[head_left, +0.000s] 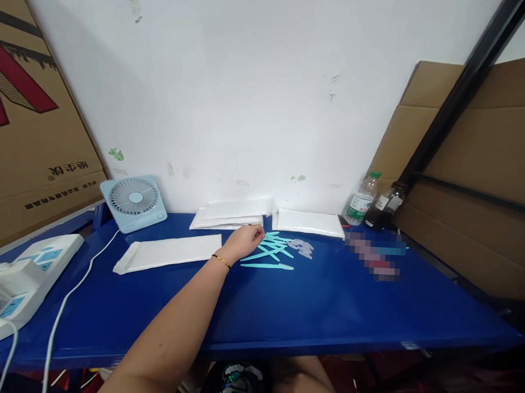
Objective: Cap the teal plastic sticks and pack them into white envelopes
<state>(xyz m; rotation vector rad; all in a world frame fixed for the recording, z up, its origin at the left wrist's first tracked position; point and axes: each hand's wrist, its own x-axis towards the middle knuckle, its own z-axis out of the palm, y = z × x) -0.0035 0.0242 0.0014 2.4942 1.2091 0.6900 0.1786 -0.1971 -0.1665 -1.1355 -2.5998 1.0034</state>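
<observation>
My left hand (243, 242) reaches over the blue table with its fingers curled together, beside a loose pile of slim teal plastic sticks (275, 248). Whatever may be between the fingertips is hidden. One teal stick (267, 266), tapered at one end, lies apart in front of the pile. Small lilac plastic pieces (301, 247) lie just right of it. Behind the hand is a stack of white padded envelopes (228, 215); another white envelope (171, 253) lies flat to its left. Below the table edge, my right hand (298, 392) is smeared by motion near my lap.
More white envelopes (307, 222) lie against the wall. A light blue fan (134, 204) and a power strip (52, 262) with a white cable stand left. At the right are a clear bottle (361, 201), a dark bottle (384, 209) and a pixelated patch. Cardboard flanks both sides.
</observation>
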